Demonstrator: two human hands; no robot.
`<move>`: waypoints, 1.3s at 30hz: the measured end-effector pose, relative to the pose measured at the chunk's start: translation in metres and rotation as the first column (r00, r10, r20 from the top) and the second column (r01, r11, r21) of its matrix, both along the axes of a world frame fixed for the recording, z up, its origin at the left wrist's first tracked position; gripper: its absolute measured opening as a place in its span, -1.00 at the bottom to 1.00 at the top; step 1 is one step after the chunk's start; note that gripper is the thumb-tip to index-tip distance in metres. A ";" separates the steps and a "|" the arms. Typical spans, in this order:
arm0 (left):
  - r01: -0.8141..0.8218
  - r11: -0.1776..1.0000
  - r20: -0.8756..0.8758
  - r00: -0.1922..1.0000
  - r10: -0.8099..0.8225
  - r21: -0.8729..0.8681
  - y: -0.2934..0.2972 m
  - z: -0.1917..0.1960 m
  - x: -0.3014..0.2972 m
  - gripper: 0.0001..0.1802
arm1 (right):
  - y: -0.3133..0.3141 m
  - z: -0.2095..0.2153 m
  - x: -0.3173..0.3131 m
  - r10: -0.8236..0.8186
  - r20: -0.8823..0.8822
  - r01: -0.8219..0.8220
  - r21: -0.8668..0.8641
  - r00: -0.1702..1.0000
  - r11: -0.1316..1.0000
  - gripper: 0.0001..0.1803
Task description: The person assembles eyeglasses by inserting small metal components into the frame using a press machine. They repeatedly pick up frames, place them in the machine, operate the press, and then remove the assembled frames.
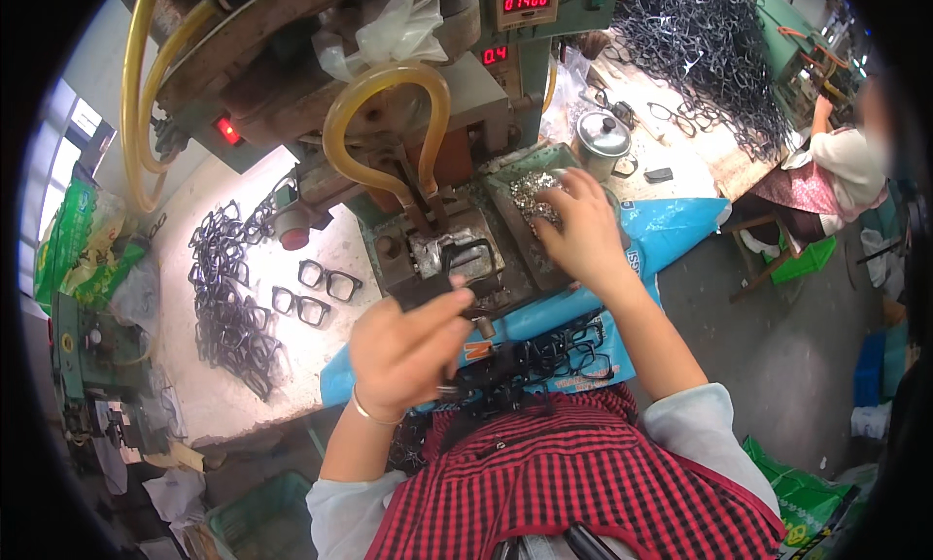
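My left hand, slightly blurred, is closed at the front of the press. It holds a black eyeglass frame; one rim lies over the metal fixture, and the rest is partly hidden by my fingers. My right hand reaches into the tray beside the fixture, over a pile of small silvery metal parts. Its thumb and forefinger are apart at the pile; whether a tiny part sits between them is too small to tell. A yellow tube loops down above the fixture.
Black eyeglass frames are heaped on the left table, with two single frames nearby. More frames lie on blue plastic before me. A lidded metal pot stands right of the press. Another person sits far right.
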State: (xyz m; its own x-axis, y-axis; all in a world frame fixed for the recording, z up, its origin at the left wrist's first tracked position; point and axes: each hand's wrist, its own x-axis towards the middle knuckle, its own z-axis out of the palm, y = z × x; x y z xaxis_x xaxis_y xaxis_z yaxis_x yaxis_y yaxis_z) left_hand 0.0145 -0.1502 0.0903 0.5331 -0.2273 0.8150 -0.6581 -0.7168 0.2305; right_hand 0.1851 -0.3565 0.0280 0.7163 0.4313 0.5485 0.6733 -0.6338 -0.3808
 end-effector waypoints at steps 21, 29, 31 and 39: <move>-0.779 0.364 -0.159 0.502 0.850 -0.511 0.097 -0.055 -0.079 -0.81 | -0.029 -0.036 0.007 0.387 -0.514 0.301 0.818 0.766 0.491 -0.90; -0.798 0.521 -0.506 0.330 0.797 0.302 0.194 -0.070 -0.052 -0.66 | 0.009 -0.024 0.008 0.233 -0.354 0.086 0.692 0.906 0.717 -0.88; -0.811 0.457 -0.287 0.369 0.884 0.365 0.214 -0.114 -0.052 -0.62 | 0.008 -0.015 0.001 0.182 -0.275 0.025 0.611 0.944 0.792 -0.90; -0.699 0.683 -0.550 0.494 0.674 0.209 0.177 -0.147 -0.037 -0.92 | -0.050 -0.013 -0.029 0.041 -0.386 0.162 0.478 0.922 0.863 -0.87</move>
State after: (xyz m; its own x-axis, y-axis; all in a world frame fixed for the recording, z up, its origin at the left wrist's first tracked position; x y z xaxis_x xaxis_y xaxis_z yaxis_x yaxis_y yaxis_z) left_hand -0.0224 0.0269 -0.0564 0.8433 0.4328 0.3187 0.2953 -0.8685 0.3982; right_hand 0.1561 -0.4064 0.0149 0.9234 0.1252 0.3628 0.3836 -0.3279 -0.8633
